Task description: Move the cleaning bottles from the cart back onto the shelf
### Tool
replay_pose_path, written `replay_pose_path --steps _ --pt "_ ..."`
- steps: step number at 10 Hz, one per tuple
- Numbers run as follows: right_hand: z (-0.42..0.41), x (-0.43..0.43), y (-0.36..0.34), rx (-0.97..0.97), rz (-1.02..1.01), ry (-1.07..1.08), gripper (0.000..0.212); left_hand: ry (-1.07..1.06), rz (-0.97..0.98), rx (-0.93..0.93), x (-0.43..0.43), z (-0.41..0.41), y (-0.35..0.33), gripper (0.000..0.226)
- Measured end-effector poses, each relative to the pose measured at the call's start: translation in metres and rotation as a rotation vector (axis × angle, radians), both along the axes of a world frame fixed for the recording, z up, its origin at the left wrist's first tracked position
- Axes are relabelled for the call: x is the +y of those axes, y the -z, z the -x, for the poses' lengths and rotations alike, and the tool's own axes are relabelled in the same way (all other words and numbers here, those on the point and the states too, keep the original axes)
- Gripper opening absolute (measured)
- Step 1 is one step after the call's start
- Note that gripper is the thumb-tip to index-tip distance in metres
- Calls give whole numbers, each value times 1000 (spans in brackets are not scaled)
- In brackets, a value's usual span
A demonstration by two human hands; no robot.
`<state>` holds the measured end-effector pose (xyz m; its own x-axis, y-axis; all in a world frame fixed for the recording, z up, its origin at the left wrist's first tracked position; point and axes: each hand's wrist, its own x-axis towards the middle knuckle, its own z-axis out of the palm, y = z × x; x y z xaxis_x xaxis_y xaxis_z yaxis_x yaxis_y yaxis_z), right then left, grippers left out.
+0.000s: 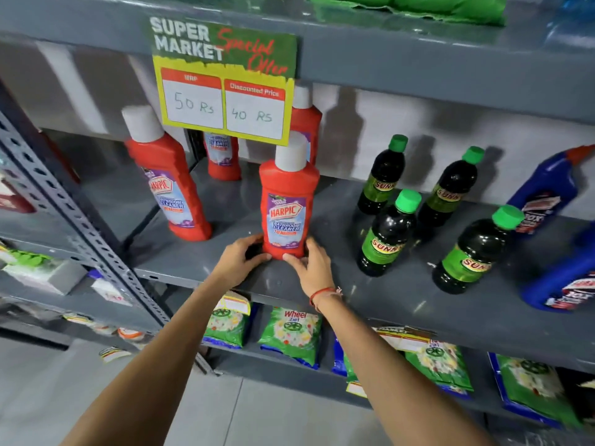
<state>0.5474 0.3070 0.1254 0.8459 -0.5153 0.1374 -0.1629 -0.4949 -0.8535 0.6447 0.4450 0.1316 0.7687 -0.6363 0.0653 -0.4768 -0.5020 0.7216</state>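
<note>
A red Harpic cleaner bottle (287,201) with a white cap stands upright near the front edge of the grey shelf (402,304). My left hand (238,260) cups its base from the left, and my right hand (310,263) cups it from the right, thumb on the front. Three more red Harpic bottles stand on the same shelf: one (167,178) to the left, one (223,157) behind the price sign, one (306,120) at the back. The cart is out of view.
Several dark bottles with green caps (388,233) stand to the right, then blue bottles (541,194) at the far right. A Special Offer price sign (223,82) hangs from the shelf above. Green detergent packs (291,336) fill the shelf below. A perforated steel upright (80,220) runs along the left.
</note>
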Motion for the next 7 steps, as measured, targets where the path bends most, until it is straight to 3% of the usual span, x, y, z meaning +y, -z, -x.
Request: replay_pose_path --steps 4,6,7 --pt "-4 4 -15 103 -20 7 45 16 -20 18 4 -10 -4 48" --pt "11 -1 -17 73 13 40 48 -188 84 76 8 11 -9 46" --pt "36 -6 -37 -20 91 67 37 -291 188 154 5 34 -26 45"
